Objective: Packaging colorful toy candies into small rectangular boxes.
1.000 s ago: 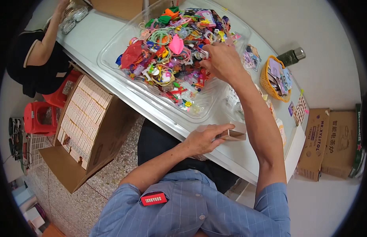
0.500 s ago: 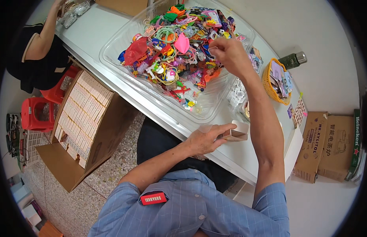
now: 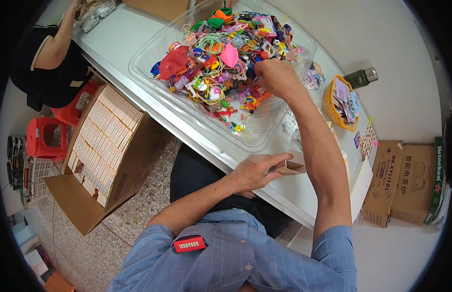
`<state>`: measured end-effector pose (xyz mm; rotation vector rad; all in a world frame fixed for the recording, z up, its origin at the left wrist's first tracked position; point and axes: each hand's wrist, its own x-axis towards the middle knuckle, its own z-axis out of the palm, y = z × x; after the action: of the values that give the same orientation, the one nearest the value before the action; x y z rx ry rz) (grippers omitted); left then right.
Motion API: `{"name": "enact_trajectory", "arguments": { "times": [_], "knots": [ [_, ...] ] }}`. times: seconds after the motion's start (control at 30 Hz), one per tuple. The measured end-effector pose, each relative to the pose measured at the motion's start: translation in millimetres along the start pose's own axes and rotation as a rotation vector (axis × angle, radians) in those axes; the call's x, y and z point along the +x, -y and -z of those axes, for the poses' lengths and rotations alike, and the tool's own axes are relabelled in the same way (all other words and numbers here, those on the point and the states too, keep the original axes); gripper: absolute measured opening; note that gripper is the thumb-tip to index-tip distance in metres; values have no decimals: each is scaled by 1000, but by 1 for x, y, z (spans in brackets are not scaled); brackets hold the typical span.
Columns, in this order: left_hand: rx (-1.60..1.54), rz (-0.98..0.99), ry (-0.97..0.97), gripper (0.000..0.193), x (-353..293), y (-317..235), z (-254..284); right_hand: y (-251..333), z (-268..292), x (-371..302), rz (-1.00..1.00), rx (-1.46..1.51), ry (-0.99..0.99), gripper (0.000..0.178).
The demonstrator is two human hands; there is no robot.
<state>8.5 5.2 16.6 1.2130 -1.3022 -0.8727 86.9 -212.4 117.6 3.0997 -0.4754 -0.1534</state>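
My left hand (image 3: 257, 171) is closed around a small open-ended carton (image 3: 290, 168) above the table's near edge, its open end facing right. A clear plastic tub (image 3: 257, 138) in front of me is heaped with small colourful toys (image 3: 211, 68), among them balloons, cords and plastic figures. My right hand (image 3: 279, 80) reaches into the right side of this heap, fingers bent down against the toys. Its fingertips are partly hidden, so whether they grip anything does not show.
Right of the tub stand a yellow basket (image 3: 335, 114) of cards and a green flask (image 3: 360, 78). Left of the table, a large carton (image 3: 133, 160) holds rows of small white boxes. Another person (image 3: 51, 63) works at far left beside red stools (image 3: 46, 138). Cartons (image 3: 413, 185) stand at right.
My right hand has lowered from above the heap into the toys at its right side. My left hand keeps the small carton in nearly the same place.
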Motion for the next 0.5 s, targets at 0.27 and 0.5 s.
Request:
{"name": "enact_trajectory", "arguments": {
  "times": [0.27,0.5],
  "knots": [
    [-2,0,-6,63,-1,4,-3,-16,28,-36,28,378,-255,14],
    [33,15,-44,62,-1,4,-2,-24,53,-164,-127,778,-283,13]
  ]
}}
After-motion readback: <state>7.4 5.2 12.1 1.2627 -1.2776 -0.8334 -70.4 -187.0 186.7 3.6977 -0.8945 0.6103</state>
